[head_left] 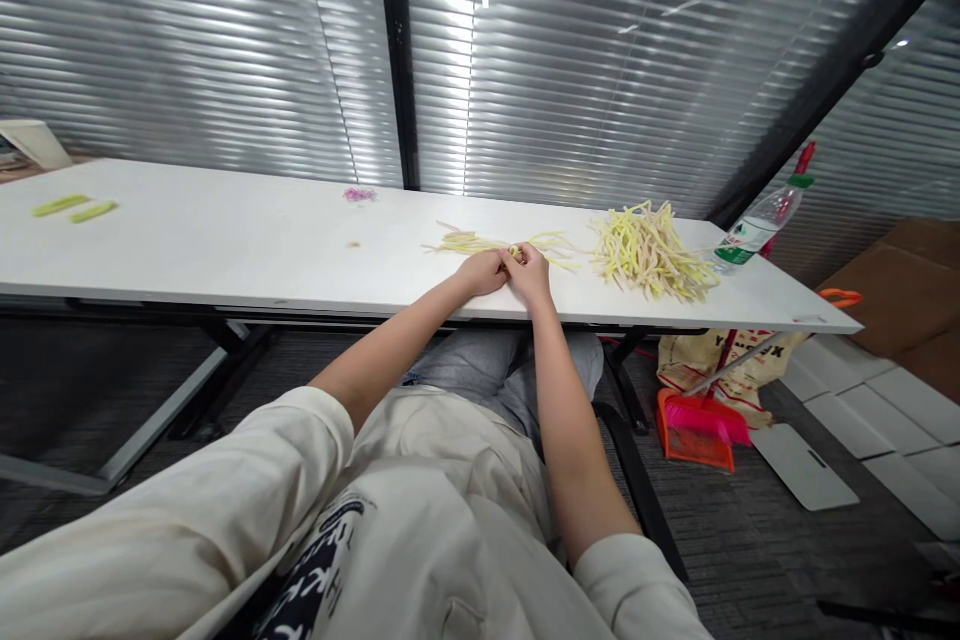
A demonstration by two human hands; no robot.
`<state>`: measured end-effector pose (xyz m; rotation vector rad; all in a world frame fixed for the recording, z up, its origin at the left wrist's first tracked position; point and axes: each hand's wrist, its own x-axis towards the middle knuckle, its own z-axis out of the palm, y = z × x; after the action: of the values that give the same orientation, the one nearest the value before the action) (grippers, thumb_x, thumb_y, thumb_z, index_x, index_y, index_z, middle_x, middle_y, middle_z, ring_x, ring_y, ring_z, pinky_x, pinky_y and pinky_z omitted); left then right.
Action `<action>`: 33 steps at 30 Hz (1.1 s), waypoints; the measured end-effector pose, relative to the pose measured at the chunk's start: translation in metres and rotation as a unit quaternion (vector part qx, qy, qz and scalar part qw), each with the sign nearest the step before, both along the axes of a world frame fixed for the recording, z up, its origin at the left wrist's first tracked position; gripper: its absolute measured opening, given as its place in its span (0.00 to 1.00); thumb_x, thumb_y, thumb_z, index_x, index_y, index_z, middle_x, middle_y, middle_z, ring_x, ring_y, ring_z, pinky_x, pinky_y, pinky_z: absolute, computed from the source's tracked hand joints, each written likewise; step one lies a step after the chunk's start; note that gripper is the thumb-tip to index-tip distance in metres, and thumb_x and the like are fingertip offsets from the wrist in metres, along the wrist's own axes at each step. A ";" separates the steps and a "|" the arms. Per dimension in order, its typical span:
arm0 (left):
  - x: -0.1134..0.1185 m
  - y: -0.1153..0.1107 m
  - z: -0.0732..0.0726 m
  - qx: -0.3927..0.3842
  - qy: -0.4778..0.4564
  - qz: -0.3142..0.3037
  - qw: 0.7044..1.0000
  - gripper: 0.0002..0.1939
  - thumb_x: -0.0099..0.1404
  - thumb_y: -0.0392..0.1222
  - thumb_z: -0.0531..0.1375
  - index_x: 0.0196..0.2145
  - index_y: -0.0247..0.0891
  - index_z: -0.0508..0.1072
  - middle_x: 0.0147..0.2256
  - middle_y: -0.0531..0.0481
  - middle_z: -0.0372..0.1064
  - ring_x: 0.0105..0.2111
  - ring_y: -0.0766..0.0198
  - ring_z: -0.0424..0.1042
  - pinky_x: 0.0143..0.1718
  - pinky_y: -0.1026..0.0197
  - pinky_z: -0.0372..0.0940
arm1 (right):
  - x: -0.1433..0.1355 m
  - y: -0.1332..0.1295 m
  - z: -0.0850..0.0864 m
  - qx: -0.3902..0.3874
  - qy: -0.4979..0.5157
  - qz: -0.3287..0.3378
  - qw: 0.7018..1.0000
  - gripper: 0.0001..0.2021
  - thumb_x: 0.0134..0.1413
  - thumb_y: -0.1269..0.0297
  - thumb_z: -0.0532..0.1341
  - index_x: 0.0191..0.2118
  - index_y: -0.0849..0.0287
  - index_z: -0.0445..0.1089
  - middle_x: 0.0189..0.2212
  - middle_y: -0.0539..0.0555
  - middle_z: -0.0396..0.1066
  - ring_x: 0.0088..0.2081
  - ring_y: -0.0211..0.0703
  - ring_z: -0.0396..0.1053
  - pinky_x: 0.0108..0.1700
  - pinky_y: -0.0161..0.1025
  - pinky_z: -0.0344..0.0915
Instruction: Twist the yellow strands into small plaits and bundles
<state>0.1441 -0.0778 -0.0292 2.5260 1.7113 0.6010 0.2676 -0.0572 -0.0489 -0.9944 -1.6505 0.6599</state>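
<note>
Both hands meet at the counter (225,240) edge: left hand (484,272) and right hand (531,272) have fingers pinched shut on one yellow strip (514,251) from the small bunch (495,243). Best to keep pinches close together, I'd say.

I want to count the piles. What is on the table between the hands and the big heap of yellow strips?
Only bare white table lies between the right hand and the big heap, in the head view.

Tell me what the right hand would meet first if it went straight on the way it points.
Probably the small bunch of yellow strips that the right hand already touches; depth is unclear.
</note>
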 end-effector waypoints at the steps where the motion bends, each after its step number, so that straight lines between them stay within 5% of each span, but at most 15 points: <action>1: 0.000 0.000 0.000 0.002 0.001 -0.003 1.000 0.20 0.61 0.37 0.52 0.50 0.36 0.70 0.46 0.44 0.71 0.47 0.55 0.69 0.48 0.59 0.63 | 0.000 0.000 0.000 -0.001 0.000 0.000 1.000 0.15 0.48 0.49 0.57 0.29 0.57 0.66 0.20 0.45 0.58 0.24 0.34 0.56 0.27 0.32 0.54; 33: 0.002 -0.004 0.004 0.002 0.004 -0.007 1.000 0.20 0.61 0.35 0.52 0.51 0.37 0.70 0.45 0.44 0.72 0.48 0.56 0.69 0.48 0.60 0.63 | -0.001 0.001 -0.001 0.002 -0.005 0.003 1.000 0.16 0.48 0.48 0.56 0.30 0.57 0.66 0.20 0.45 0.58 0.24 0.35 0.56 0.28 0.32 0.53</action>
<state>0.1461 -0.0813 -0.0252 2.5445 1.6964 0.5952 0.2669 -0.0564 -0.0503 -0.9914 -1.6629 0.6565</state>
